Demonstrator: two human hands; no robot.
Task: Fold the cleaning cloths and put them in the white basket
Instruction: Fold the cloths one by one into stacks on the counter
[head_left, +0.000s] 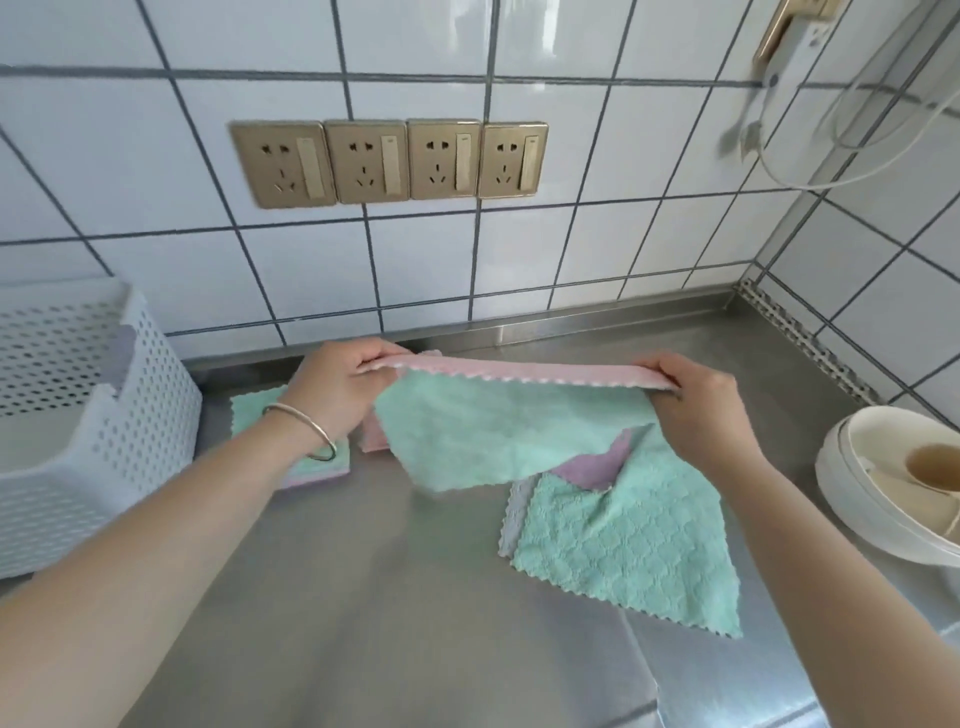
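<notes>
Partly, left hand (332, 389) hides folded cloth (249, 410) beneath.

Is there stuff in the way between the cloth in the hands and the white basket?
Nothing tall. The held cloth hangs above the steel counter, and only a flat folded cloth lies on it before the white basket, low enough to pass over, probably.

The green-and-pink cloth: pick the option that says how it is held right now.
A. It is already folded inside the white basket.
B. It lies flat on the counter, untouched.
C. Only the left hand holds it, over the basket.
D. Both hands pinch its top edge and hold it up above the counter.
D: the left hand and right hand each pinch a top corner of the green-and-pink cloth, which hangs above the steel counter.
</notes>
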